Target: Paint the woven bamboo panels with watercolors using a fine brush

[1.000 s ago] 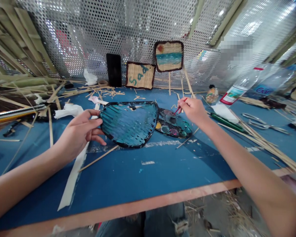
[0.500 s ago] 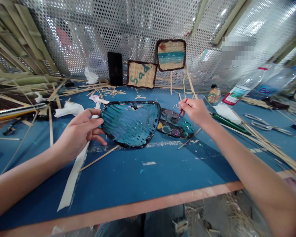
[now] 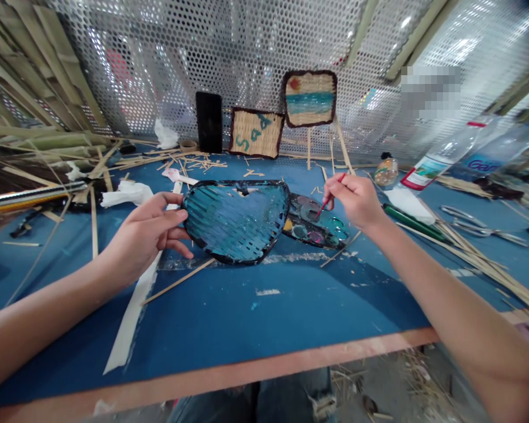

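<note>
A woven bamboo panel point(image 3: 238, 220), painted blue with a black rim, is tilted up above the table. My left hand point(image 3: 152, 232) pinches its left edge between thumb and fingers. Just right of the panel lies a dark paint palette point(image 3: 335, 235) with several round wells, its left end partly hidden behind the panel. Closed around a thin red paintbrush point(image 3: 327, 201), my right hand point(image 3: 355, 200) hovers over the palette. The brush tip points down at a greyish mixing area and seems to touch it.
Against the perforated metal screen stand a phone point(image 3: 208, 123), a woven panel marked "Sad" point(image 3: 255, 134) and another with a painted seascape point(image 3: 311, 101). On the right are plastic bottles point(image 3: 427, 167), scissors point(image 3: 485, 226) and bamboo strips point(image 3: 480, 258). White tape point(image 3: 130, 323) crosses the blue table point(image 3: 229, 329).
The view has shifted slightly, so everything sits a little further right. The brush tip stays over the palette, and my left hand keeps hold of the panel.
</note>
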